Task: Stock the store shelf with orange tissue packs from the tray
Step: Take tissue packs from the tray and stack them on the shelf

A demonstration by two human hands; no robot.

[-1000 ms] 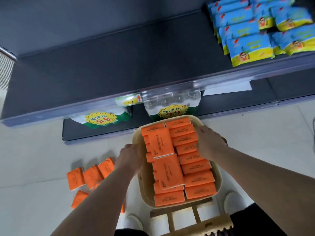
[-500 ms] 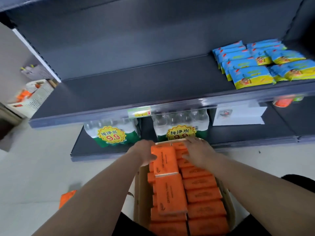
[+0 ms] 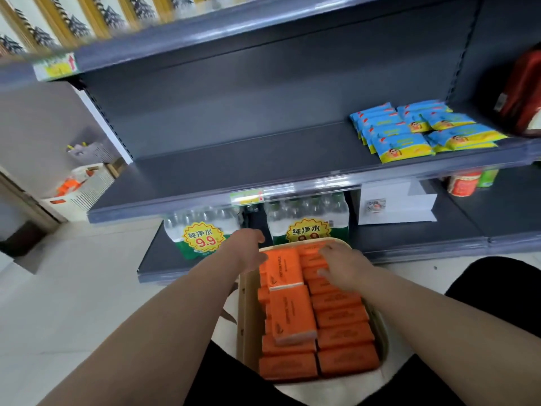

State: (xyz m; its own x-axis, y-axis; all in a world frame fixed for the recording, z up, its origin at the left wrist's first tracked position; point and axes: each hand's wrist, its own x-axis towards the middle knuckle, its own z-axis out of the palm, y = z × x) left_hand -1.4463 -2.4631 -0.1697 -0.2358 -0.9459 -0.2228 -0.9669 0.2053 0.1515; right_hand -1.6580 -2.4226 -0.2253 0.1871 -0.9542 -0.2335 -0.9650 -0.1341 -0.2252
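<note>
Orange tissue packs (image 3: 339, 320) — rowed, filling tan tray (image 3: 245, 326)

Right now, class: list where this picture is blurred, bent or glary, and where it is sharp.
Head view: motion blur smears the top-left corner and its price tag. Head view: the wide lens bows the shelf edges. Head view: pale glare streaks the rail, while the packs and water labels look fairly sharp.

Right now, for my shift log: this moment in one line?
left hand: on orange packs; right hand: same; tray: loaded; shelf: no orange packs
</note>
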